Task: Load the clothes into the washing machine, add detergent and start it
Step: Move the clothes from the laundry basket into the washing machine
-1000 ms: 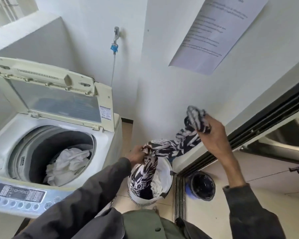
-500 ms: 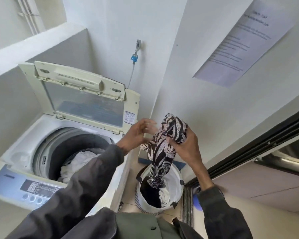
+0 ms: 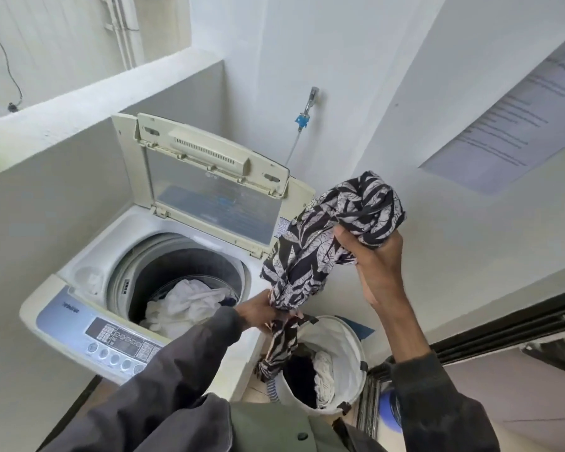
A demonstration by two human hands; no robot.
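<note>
Logged top-loading washing machine (image 3: 88, 272) along the left wall, lid (image 3: 209, 203) propped upright at its back edge, drum open to the camera. Printed paper notice (image 3: 509, 125) stuck to the right wall, text too small to read. Black-and-white leaf-print garment (image 3: 310, 249) held in the air off the machine's right edge, above the laundry basket (image 3: 346, 344); twisted into a rope, long axis on a steep diagonal, bunched upper end pointing up and right, narrow lower end pointing down and left. Tail below the lower grip hanging close to vertical, tip at the basket's left rim; inside or outside the rim cannot be told. Basket standing on the floor just beside the machine's front right corner, with dark and white clothes inside. White laundry (image 3: 183, 305) heaped in the bottom of the drum. Control panel (image 3: 118, 340) along the machine's front edge, untouched. Right hand (image 3: 375, 265) raised, fingers and thumb curled round the bunched upper end. Left hand (image 3: 258, 314) lower, over the machine's right edge, fingers wrapped round the garment's narrow waist. Wall tap (image 3: 310, 99) with blue fitting above the lid, hose running down behind the machine.
</note>
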